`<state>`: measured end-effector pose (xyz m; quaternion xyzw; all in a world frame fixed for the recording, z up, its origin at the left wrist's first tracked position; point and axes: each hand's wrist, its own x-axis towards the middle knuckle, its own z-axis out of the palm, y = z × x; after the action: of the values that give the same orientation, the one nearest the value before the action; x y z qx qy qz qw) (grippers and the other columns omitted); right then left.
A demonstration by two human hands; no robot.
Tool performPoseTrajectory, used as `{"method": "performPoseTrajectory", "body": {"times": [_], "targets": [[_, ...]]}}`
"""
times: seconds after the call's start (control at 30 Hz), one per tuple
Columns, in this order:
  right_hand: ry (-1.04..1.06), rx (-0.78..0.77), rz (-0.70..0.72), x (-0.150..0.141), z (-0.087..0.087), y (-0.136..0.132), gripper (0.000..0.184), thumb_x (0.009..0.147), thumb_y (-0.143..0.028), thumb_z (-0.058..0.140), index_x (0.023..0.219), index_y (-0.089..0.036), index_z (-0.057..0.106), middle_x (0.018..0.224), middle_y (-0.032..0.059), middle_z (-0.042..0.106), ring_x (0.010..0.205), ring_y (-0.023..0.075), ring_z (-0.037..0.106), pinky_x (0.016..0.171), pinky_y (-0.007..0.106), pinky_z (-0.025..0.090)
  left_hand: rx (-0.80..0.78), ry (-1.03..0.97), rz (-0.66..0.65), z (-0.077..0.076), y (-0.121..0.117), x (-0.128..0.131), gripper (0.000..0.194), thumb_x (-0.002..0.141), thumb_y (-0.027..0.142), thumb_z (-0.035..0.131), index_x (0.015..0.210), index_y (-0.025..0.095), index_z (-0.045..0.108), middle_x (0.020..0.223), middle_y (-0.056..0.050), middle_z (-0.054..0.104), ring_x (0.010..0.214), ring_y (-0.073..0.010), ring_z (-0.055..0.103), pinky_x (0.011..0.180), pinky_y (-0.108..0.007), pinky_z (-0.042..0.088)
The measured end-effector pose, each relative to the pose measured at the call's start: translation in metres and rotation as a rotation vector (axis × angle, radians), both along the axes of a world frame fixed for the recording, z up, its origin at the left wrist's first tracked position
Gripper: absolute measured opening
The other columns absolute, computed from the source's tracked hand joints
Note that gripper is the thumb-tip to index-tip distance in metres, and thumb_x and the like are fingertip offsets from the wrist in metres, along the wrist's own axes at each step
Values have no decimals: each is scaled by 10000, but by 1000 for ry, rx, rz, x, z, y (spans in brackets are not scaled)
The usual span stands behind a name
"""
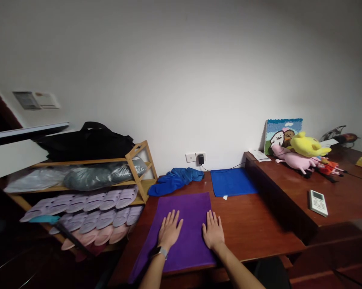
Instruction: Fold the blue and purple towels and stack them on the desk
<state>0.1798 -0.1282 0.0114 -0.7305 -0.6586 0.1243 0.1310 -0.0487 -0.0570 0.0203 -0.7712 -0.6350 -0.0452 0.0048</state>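
A purple cloth (pixel 188 208) lies spread flat on the brown wooden table (pixel 247 224), its near left corner reaching the table's front edge. My left hand (pixel 170 230) rests palm down on the cloth's left half, fingers spread, a watch on the wrist. On the right border of the cloth, my right hand (pixel 213 230) is also laid flat with its fingers apart. Behind the purple cloth sits a crumpled blue cloth (pixel 176 180). To its right, another blue cloth (pixel 233 182) lies flat, with a small white tag at its near edge.
At left stands a wooden rack (pixel 142 176) with a black bag (pixel 90 142) and rows of slippers (pixel 93 200). A higher desk (pixel 292 188) on the right bears plush toys (pixel 298 158), a white remote (pixel 318 202) and a picture (pixel 281 132). A black plug (pixel 201 159) sits in the wall socket.
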Motion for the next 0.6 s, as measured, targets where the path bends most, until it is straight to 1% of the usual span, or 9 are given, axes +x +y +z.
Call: {"method": "performPoseTrajectory", "body": {"times": [0.07, 0.1, 0.17, 0.3, 0.43, 0.5, 0.6], "targets": [[-5, -8, -5, 0, 2, 0, 655, 1037, -428, 139, 1624, -138, 164, 1696, 35, 103, 1572, 219, 50, 1269, 448, -3, 49, 44, 125, -4, 5, -24, 654, 1026, 527, 259, 1597, 214, 320, 1668, -107, 282, 1546, -280, 253, 1251, -474, 199], [-10, -12, -8, 0, 3, 0, 653, 1036, -425, 146, 1625, -144, 167, 1696, 33, 106, 1572, 217, 53, 1269, 444, 0, 68, 62, 166, -6, 6, -33, 649, 1024, 519, 268, 1597, 220, 319, 1667, -112, 286, 1546, -280, 252, 1249, -467, 199], [-24, -20, -13, -1, 5, -1, 651, 1033, -419, 159, 1625, -147, 167, 1695, 29, 107, 1572, 217, 56, 1269, 441, 5, 84, 75, 206, -9, 7, -43, 644, 1020, 522, 273, 1597, 241, 316, 1666, -105, 295, 1547, -276, 250, 1247, -465, 197], [-41, -24, -16, -2, 5, -2, 655, 1029, -413, 178, 1623, -138, 168, 1694, 27, 108, 1572, 227, 67, 1269, 452, 19, 84, 54, 211, -10, 5, -45, 646, 1014, 548, 261, 1596, 272, 316, 1662, -81, 313, 1544, -287, 260, 1239, -495, 208], [-58, -49, -7, -1, 3, -5, 652, 1033, -427, 178, 1624, -152, 177, 1694, 35, 108, 1572, 231, 66, 1264, 474, 7, 87, 57, 187, -10, 3, -43, 655, 1015, 554, 254, 1598, 261, 309, 1663, -86, 313, 1543, -293, 264, 1242, -497, 196], [-61, -54, 4, 1, 5, -6, 649, 1034, -432, 177, 1622, -159, 197, 1692, 43, 131, 1571, 235, 81, 1261, 489, 2, 91, 65, 187, -10, 3, -43, 653, 1015, 554, 256, 1598, 264, 308, 1662, -86, 317, 1542, -296, 265, 1240, -499, 199], [-49, -39, 8, 5, 12, -1, 646, 1034, -432, 176, 1618, -161, 221, 1686, 40, 170, 1568, 238, 103, 1261, 499, 25, 91, 77, 191, -9, 1, -42, 651, 1016, 543, 272, 1600, 258, 301, 1665, -94, 312, 1544, -296, 260, 1243, -490, 194]]}}
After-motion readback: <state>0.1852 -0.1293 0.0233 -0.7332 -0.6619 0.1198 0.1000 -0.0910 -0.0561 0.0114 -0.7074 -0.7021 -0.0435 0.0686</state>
